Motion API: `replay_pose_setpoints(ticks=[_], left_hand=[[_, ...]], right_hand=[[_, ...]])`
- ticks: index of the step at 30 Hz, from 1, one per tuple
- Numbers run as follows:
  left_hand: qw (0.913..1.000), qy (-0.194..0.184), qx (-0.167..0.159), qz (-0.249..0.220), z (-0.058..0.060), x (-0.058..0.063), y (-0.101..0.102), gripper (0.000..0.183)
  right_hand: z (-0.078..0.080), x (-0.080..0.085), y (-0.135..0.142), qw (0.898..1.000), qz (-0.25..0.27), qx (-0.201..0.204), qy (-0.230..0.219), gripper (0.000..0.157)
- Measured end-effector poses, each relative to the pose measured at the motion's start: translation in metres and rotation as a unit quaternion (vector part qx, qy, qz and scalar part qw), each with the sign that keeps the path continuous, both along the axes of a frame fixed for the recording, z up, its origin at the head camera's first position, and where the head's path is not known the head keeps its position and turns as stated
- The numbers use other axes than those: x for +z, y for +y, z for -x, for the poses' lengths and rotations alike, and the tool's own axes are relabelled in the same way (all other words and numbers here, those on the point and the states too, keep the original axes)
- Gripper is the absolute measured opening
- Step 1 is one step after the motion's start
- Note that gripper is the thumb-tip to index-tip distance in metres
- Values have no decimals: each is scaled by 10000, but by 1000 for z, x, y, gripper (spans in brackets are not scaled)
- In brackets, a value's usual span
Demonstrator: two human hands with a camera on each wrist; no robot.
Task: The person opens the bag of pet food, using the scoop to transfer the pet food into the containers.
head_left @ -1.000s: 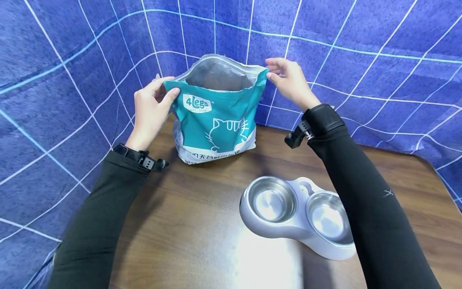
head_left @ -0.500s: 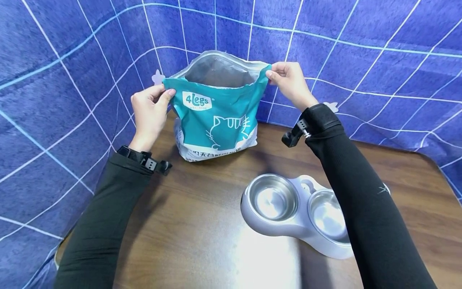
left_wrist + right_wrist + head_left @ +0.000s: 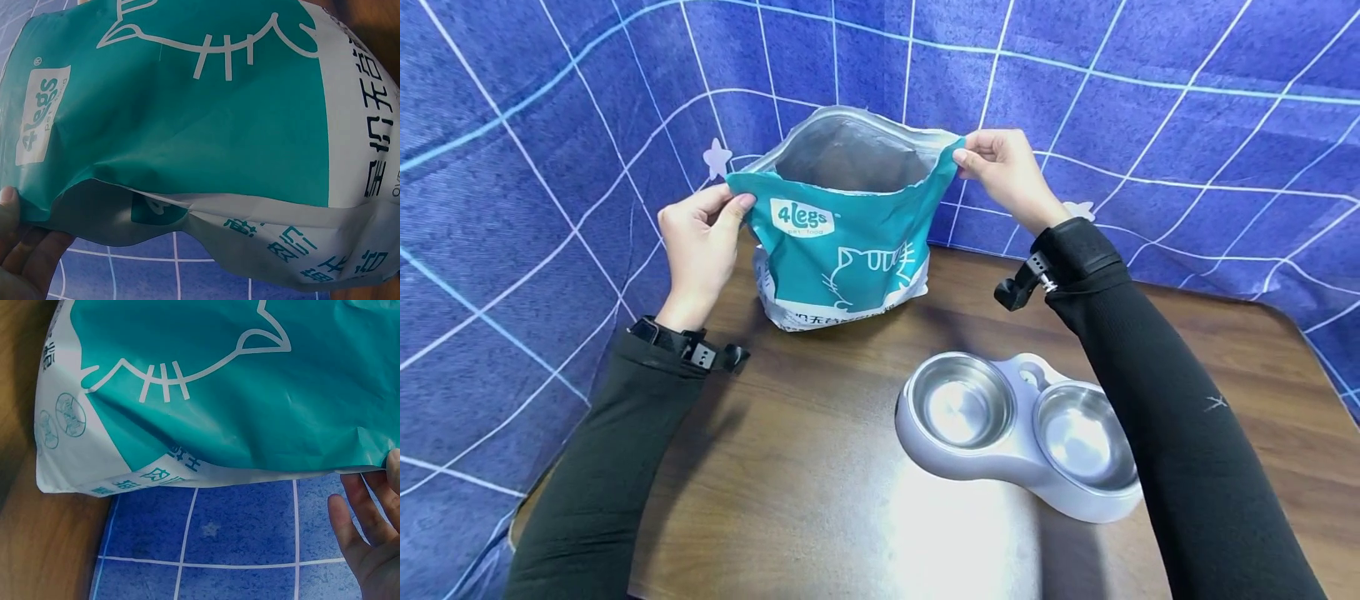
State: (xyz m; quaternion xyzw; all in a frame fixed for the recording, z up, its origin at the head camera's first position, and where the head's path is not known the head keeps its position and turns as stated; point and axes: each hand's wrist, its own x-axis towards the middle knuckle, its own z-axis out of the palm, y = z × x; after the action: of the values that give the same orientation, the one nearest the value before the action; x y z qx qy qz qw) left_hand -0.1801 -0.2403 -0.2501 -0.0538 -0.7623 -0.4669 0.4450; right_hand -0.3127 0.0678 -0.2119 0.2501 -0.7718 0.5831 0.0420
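Observation:
A teal and white pet food bag (image 3: 865,242) stands on the wooden table, its silvery mouth spread wide. Its label reads 4Legs above a white cat outline. At the bag's upper left corner, my left hand (image 3: 703,242) pinches the edge between thumb and fingers. The opposite top corner is pinched by my right hand (image 3: 1011,175). In the left wrist view the bag's front and folded side (image 3: 200,137) fill most of the picture, with the left fingers (image 3: 37,262) at the corner. Whatever lies inside the bag is too dark to tell.
A light grey double pet bowl (image 3: 1022,467) with two steel dishes sits on the table (image 3: 790,467) in front of the bag, partly hidden by the right sleeve. A blue curtain (image 3: 865,50) with white grid lines hangs behind and to the left.
My right fingers, looser one second ago, now pinch the bag's right corner. The left hand has drawn its corner slightly leftward, so the mouth is a little wider.

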Motion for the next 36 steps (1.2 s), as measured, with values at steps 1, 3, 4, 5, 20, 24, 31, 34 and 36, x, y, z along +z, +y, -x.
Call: replay_pose_setpoints(ticks=[1, 3, 4, 5, 20, 24, 31, 34, 36], left_hand=[[10000, 36, -32, -10, -2, -1, 1, 12], [9999, 135, -77, -8, -5, -3, 2, 12], [9998, 185, -88, -3, -7, -5, 3, 12], [9997, 240, -84, 9, -9, -6, 3, 12], [9961, 739, 30, 481, -32, -17, 19, 11], [9951, 803, -41, 577, -37, -20, 26, 13], [9931, 926, -203, 691, -45, -24, 36, 9], [9927, 954, -292, 684, -48, -26, 39, 12], [9924, 968, -350, 681, -51, -28, 41, 11]], right_hand=[[-1, 0, 1, 10000, -22, 11, 13, 10], [-3, 0, 4, 10000, -44, 44, 4, 10], [-4, -1, 5, 10000, -58, 65, -7, 10], [-5, -1, 7, 9999, -65, 80, -29, 10], [-20, -10, 27, 9991, -124, 395, 66, 14], [-21, -14, 36, 9989, -142, 413, 171, 14], [-25, -19, 50, 9976, -298, 486, 387, 13], [-27, -22, 55, 9972, -221, 603, 388, 14], [-28, -24, 57, 9969, -122, 690, 367, 15]])
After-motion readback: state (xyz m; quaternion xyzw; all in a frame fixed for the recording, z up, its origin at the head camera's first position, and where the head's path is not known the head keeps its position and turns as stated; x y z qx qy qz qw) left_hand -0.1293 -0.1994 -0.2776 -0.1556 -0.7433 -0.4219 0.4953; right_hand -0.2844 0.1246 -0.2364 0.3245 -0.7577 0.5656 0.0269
